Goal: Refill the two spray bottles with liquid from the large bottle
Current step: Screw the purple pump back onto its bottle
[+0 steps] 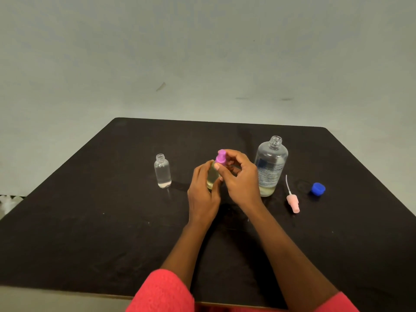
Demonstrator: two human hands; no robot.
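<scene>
Red sleeves [162, 291] nearest; left hand [203, 190] grips the spray bottle [212, 176] by its body, probably light and slick, while right hand [242, 179] pinches its purple cap [221, 157].

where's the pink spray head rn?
Head view, right side: the pink spray head lies flat on the black table, just right of the large bottle and left of the blue cap, slightly nearer the person than both.

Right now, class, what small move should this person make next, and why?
Probably twist the purple spray top tight: the right hand pinches it on the small bottle of yellowish liquid, which the left hand grips. The other small bottle stands open and nearly empty, so it likely comes afterwards.
</scene>
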